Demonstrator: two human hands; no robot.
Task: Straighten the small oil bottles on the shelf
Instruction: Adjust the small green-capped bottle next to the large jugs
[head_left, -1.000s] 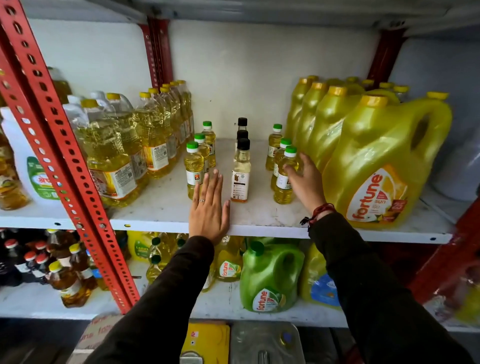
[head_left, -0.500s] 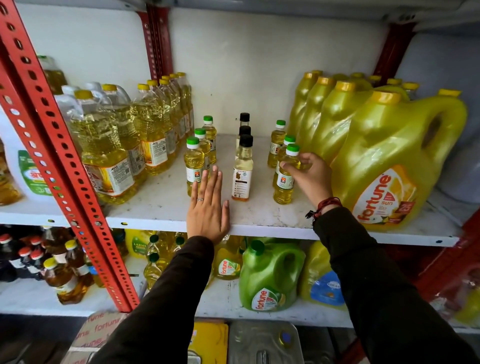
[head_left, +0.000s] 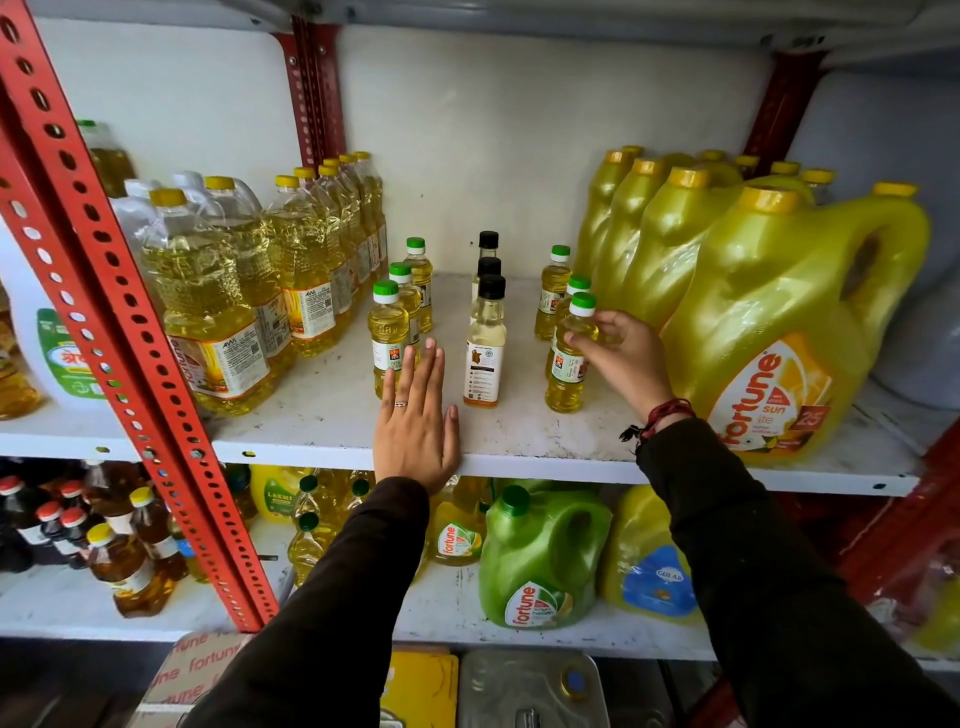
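Note:
Small oil bottles stand in three rows on the white shelf (head_left: 519, 447). The left row has green caps, its front bottle (head_left: 387, 338) upright. The middle row has black caps, led by a clear bottle (head_left: 484, 348). The right row has green caps. My right hand (head_left: 618, 358) grips the front right bottle (head_left: 569, 358) around its shoulder. My left hand (head_left: 415, 426) lies flat on the shelf, fingers together, fingertips beside the front left bottle.
Large clear oil bottles (head_left: 208, 306) crowd the left side behind a red upright (head_left: 119, 332). Yellow Fortune jugs (head_left: 779, 332) fill the right. A green jug (head_left: 540, 561) and more bottles sit on the lower shelf.
My right hand has slid from the side of the front right bottle up to its shoulder. The left hand stays flat in place.

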